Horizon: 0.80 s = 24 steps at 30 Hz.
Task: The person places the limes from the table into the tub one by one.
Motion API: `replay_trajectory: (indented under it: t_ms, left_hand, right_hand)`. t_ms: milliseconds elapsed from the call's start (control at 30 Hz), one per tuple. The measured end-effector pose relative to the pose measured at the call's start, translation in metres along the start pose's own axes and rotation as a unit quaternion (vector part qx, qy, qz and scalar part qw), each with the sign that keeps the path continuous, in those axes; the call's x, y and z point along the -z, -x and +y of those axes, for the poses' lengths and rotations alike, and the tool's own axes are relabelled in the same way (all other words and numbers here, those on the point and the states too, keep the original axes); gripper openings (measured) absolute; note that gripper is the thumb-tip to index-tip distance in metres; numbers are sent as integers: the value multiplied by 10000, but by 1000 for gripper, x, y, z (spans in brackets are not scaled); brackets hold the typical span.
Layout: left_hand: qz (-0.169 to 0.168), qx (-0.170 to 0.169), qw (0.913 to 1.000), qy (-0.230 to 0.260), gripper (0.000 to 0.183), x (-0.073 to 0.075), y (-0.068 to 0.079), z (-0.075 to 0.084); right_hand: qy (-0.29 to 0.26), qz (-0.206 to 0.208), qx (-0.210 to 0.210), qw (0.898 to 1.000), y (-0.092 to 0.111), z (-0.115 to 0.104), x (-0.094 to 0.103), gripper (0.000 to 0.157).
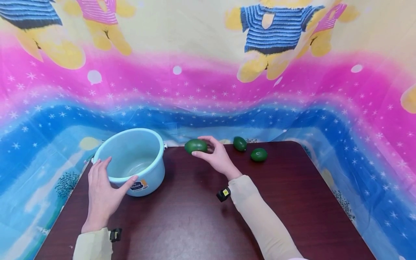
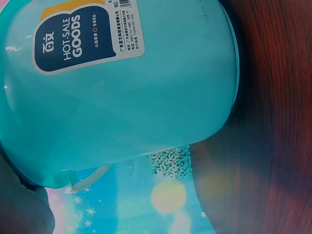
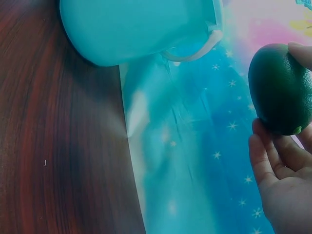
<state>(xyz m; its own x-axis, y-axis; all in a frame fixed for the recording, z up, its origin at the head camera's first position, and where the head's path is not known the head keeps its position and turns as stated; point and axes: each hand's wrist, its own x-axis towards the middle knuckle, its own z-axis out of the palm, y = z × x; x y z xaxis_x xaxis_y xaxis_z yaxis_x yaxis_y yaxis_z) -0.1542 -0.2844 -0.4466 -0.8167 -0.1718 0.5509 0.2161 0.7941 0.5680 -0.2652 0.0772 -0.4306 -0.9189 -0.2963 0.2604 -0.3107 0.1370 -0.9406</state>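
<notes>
A light blue plastic bucket (image 1: 154,177) with a label on its front stands at the table's left. My left hand (image 1: 104,191) grips its near left rim, fingers over the edge and thumb on the front of the rim. To the right of the bucket, my right hand (image 1: 218,157) holds a green lime (image 1: 196,146) between thumb and fingers, raised above the table. In the right wrist view the lime (image 3: 279,90) shows a small stem nub at its lower end. Two more limes, one farther back (image 1: 239,143) and one nearer (image 1: 259,154), lie right of that hand.
The dark red wooden table (image 1: 195,216) has rounded far corners. A printed cloth (image 1: 208,83) with bears and snowflakes hangs behind it and along both sides. The bucket's white handle (image 3: 197,51) hangs down its far side.
</notes>
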Motion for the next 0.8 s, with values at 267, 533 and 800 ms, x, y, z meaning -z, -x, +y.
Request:
replay_trajectory:
  t_ms: [267,533,800]
  left_hand:
    - [15,-36,10000,-15,99,0,1,-1]
    - [40,-68,10000,-14,99,-1,0,-1]
    - [65,-83,9999,-8,99,-1,0,0]
  right_hand:
    - [-27,28,81,10000,-2,-2,-2,56]
    - [-132,-15,221,9997,-4,-8,-5,55]
    - [-79,-39,256,9996,-2,-17,-9,55]
